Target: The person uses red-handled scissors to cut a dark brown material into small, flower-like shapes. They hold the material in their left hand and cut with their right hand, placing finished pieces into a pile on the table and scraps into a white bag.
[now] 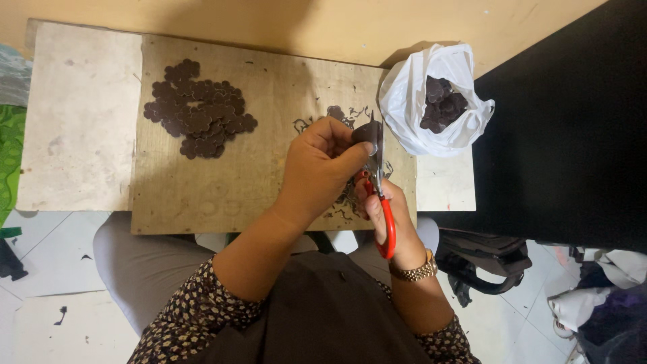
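At the far left the worktop [81,114] shows a pale, stained, chalky surface, with a rough brown board [269,101] laid over its middle, probably as a cutting and sorting surface. On the left half of that board lies a loose pile of dark brown flower-shaped pieces [200,109], flat and scalloped at the edges, overlapping one another; they sit well apart from the hands, which suggests finished pieces kept out of the way. Further right, thin curled dark offcuts [345,205] are scattered on the board around and under the hands. The left hand [320,168] is closed, pinching a small dark piece [366,133] between thumb and fingers and holding it up to the blades, likely so that its edge can be turned as it is trimmed. The right hand [394,222] is closed around the red handles of a pair of scissors [379,192], whose metal blades point upward to meet the piece. A gold-coloured wristwatch [414,271] sits on that wrist. At the right end a crumpled white plastic bag [411,101] stands open, with more dark pieces [441,102] inside it, near the cutting hand
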